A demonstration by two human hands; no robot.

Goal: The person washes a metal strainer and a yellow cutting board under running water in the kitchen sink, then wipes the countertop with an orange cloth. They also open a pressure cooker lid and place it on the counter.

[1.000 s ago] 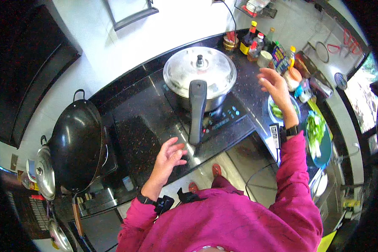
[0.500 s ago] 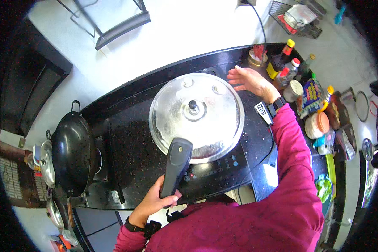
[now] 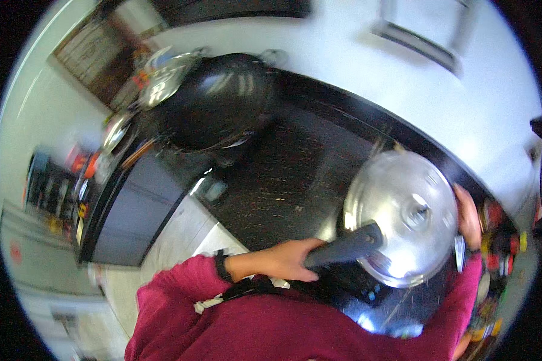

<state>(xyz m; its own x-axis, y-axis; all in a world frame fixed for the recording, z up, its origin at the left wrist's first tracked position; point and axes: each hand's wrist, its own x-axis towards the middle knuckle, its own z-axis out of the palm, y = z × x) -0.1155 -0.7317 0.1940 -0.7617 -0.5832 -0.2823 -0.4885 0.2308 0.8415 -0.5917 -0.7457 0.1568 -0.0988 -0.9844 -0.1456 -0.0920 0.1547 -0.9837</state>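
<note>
A silver pressure cooker (image 3: 397,198) with a domed metal lid is over the black cooktop on my right. Its long black handle (image 3: 349,243) points toward me and to the left. My left hand (image 3: 283,259) is closed around the end of that handle. At the pot's far right side is my right hand (image 3: 468,219), pressed against it with the fingertips partly hidden behind the rim. Whether the pot's base touches the cooktop is hidden by the lid.
A large black wok (image 3: 220,105) sits on the counter at the far left, with shiny metal lids (image 3: 168,81) beside it. Blurred bottles (image 3: 503,243) stand past my right hand. A dark rack (image 3: 418,42) is on the white wall. Grey cabinet fronts (image 3: 141,204) lie below the counter.
My view has swung to the left, blurring the picture. My right hand, open beside the pot before, is now against its side. The left hand still grips the handle.
</note>
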